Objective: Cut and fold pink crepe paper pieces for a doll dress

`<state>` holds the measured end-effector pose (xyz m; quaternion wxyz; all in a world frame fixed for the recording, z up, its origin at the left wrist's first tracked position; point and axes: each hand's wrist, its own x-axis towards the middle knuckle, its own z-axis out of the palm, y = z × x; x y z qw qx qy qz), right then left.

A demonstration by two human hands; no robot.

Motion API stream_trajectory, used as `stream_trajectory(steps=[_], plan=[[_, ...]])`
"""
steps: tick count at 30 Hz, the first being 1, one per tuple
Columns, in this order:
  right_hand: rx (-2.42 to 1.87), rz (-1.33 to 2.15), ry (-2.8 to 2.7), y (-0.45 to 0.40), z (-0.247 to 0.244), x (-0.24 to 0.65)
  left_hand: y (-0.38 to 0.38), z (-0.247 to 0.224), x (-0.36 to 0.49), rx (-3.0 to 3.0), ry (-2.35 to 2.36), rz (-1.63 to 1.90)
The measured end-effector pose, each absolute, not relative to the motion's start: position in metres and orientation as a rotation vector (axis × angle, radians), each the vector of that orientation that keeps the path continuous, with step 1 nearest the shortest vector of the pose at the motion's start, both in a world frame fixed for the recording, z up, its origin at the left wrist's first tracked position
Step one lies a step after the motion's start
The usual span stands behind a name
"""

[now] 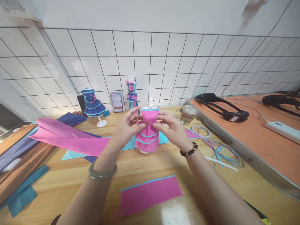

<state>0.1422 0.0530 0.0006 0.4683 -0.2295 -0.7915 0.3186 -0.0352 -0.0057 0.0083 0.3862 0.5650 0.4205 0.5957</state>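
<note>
A clear cup (188, 116) of pale liquid stands right of center on the wooden desk (59, 179). At mid-frame, the left hand (124, 127) and right hand (172, 127) pinch a ruffled, tiered pink dress (147, 139) at its waist.

Bare tabletop (126, 170) around pink strip (150, 195), I can pass there; cup (188, 116) and tangled ribbons (222, 153) block my right; gap behind pink dress (147, 137) partly hidden, hard to judge.
</note>
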Motion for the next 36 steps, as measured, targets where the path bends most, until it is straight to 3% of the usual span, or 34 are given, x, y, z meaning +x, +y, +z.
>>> stream_trajectory(steps=[36], plan=[[-0.509, 0.892, -1.921, 0.0566, 0.0003, 0.1465, -0.0058, 0.0130, -0.0330, 1.453, 1.102, 1.522]])
